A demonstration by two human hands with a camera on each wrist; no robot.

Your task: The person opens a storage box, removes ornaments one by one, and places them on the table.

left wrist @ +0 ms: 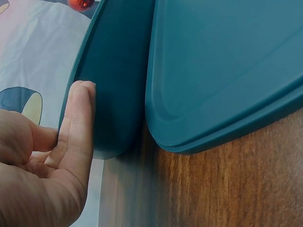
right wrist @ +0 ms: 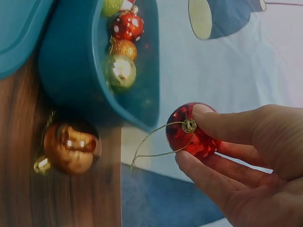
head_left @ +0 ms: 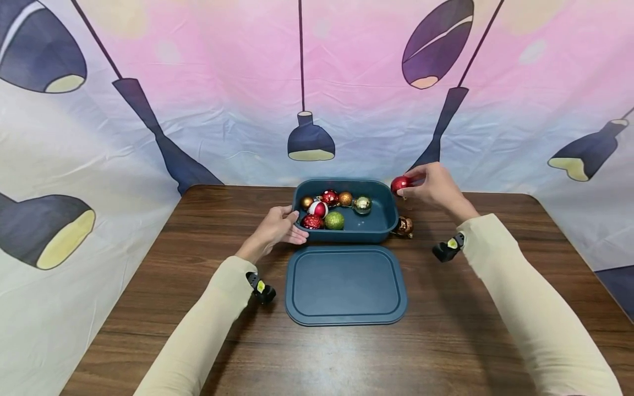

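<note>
A dark teal box (head_left: 381, 237) stands near the back of the table with several Christmas baubles inside, among them a green glitter bauble (head_left: 334, 220) and a shiny gold bauble (head_left: 362, 205). Against the box's left end rests my left hand (head_left: 277, 225), its fingers straight along the outer wall in the left wrist view. My right hand (head_left: 436, 190) pinches a red bauble (right wrist: 182, 139) between thumb and fingers, off the box's right back corner. A gold string loop (right wrist: 142, 155) hangs from its cap. Beside the box's right end lies a copper bauble (head_left: 405, 226) on the wood.
In front of the box a flat teal lid (head_left: 346, 286) lies on the wooden table (head_left: 342, 357). A printed cloth (head_left: 247, 82) with lamp drawings hangs behind the table's back edge. Each wrist carries a small black camera.
</note>
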